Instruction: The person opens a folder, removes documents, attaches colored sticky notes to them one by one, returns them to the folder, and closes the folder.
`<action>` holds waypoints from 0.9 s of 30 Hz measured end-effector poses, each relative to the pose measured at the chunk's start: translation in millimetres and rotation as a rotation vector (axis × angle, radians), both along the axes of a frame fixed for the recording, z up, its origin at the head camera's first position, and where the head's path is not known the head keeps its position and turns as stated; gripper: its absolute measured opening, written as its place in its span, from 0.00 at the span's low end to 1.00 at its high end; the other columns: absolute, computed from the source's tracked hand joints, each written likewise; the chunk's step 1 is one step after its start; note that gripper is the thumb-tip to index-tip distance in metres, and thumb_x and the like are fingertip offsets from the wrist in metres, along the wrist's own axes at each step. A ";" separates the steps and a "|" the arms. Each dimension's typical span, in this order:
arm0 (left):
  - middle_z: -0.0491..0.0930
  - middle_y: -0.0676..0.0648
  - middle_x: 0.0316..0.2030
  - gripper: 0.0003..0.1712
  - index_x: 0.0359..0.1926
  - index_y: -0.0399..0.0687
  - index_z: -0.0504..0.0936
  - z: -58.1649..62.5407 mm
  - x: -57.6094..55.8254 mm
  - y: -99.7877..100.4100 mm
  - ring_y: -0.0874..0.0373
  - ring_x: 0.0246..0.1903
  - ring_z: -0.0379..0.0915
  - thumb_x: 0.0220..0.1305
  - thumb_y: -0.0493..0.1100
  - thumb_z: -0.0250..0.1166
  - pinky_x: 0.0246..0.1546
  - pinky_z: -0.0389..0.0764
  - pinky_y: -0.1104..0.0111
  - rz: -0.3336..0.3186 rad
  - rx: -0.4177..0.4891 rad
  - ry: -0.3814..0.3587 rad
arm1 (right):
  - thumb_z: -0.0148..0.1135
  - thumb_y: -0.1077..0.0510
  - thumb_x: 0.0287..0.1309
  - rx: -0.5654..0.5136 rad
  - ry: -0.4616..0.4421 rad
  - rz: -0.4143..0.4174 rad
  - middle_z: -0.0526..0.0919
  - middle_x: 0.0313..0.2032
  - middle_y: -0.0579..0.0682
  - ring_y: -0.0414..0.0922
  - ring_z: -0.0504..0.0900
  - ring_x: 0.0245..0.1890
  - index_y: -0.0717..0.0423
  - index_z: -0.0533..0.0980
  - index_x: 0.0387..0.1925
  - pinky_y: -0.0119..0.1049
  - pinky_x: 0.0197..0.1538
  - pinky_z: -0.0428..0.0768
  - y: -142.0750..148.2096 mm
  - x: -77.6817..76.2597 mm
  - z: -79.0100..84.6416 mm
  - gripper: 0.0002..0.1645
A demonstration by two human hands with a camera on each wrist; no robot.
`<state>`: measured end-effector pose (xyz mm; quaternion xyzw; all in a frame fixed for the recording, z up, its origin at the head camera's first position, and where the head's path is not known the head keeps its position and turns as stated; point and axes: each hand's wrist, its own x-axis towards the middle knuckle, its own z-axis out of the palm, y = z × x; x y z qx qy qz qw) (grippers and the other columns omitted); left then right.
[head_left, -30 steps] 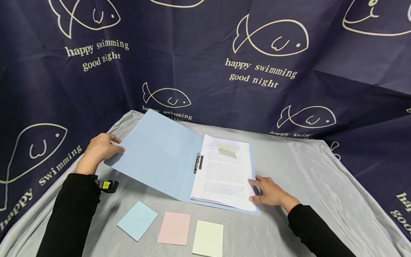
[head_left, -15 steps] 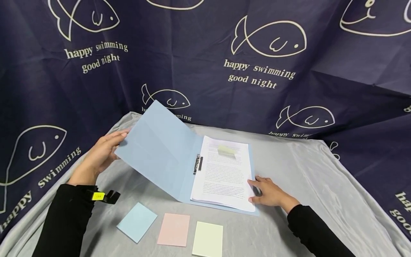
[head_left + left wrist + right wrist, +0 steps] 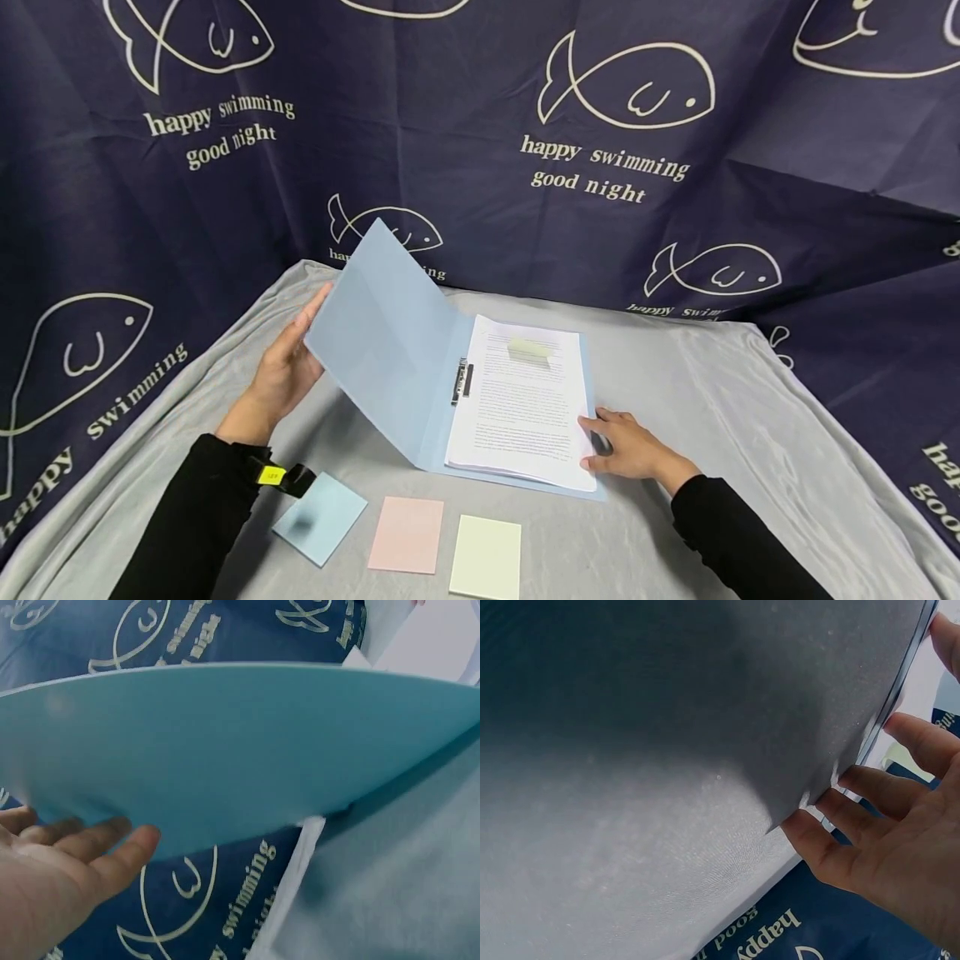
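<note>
A light blue folder lies on the table with its left cover raised at a slant. My left hand supports that cover from behind, its fairly straight fingers against the outer face, as the left wrist view of the cover also shows. White printed pages lie in the right half beside a metal clip. A pale yellow sticky note sits near the top page's upper edge. My right hand rests at the folder's right edge, its extended fingertips touching the edge in the right wrist view.
A blue pad, a pink pad and a pale green pad of sticky notes lie in front of the folder. Grey cloth covers the table. A navy fish-print curtain hangs behind.
My left hand has moved right and upward, shifting from the cover's edge to its outer face. The cover has risen and tilted toward the pages. My right hand has stayed put.
</note>
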<state>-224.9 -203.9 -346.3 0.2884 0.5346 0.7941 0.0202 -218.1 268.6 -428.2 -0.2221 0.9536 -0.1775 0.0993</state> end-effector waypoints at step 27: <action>0.45 0.48 0.71 0.59 0.73 0.57 0.46 -31.8 -12.0 80.9 0.48 0.67 0.44 0.47 0.64 0.70 0.54 0.61 0.43 0.160 -0.649 0.365 | 0.69 0.44 0.47 0.010 0.013 -0.003 0.60 0.60 0.74 0.70 0.59 0.58 0.64 0.68 0.60 0.63 0.53 0.62 -1.1 2.3 0.6 0.43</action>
